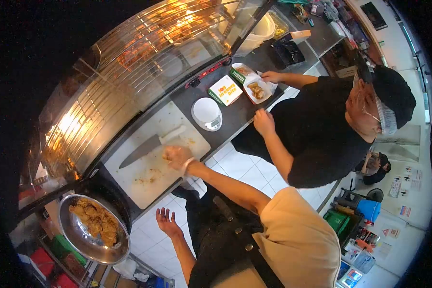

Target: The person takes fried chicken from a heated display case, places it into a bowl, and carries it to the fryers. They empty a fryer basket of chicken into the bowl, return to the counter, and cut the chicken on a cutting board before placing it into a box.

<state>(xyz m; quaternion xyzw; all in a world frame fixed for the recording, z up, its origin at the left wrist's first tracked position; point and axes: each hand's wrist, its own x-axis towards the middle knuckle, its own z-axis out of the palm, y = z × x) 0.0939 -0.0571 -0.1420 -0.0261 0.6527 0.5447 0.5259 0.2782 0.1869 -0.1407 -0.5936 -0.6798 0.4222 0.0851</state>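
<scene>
My right hand (178, 158), in a clear plastic glove, is curled over the white cutting board (129, 185). Motion blurs its fingers; they look closed, and what they hold, if anything, I cannot make out. Beside it lies a large knife (141, 151) with a pale handle, flat on the board. Brown crumbs (151, 178) are scattered around the hand. My left hand (168, 223) hangs in the air off the board's near edge, fingers apart and holding nothing. Left of the board, a steel bowl (65, 216) contains golden-brown fried pieces (97, 223).
A co-worker (317, 129) in black touches an open food box (248, 72) on the counter. A closed printed box (225, 90) and a white kitchen scale (207, 113) stand between us. Behind the board runs a lit heated display case (129, 62) with wire racks.
</scene>
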